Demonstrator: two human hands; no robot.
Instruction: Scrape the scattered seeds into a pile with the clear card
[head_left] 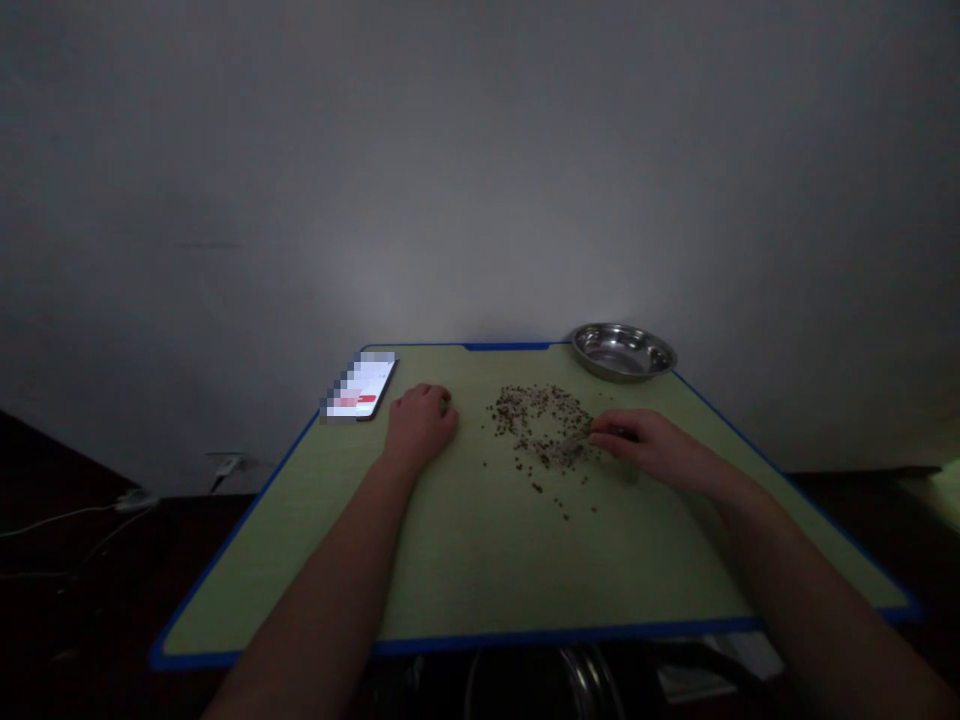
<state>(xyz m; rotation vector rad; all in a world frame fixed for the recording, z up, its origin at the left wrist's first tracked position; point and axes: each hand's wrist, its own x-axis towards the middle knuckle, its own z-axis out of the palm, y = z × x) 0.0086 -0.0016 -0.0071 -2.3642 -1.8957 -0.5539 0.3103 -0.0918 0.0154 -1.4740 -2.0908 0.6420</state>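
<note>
Small dark brown grains mixed with paler bits (517,405) lie loosely scattered in a rough ring at the middle of the table. On the ring's right side my right hand (637,440) pinches the handle of a thin utensil (576,440). The utensil's far end is down among the grains; whether it is a spoon or a fork I cannot tell. To the left of the grains, my left hand (421,422) rests on the tabletop with its fingers curled in. Nothing shows clearly inside it, and it is apart from the grains.
The pale green table (480,570) has a blue edge and stands against a grey wall (480,180). A shiny metal bowl (622,352) sits at the back right corner. A lit phone (364,388) lies at the left edge. White cables (135,503) run on the left.
</note>
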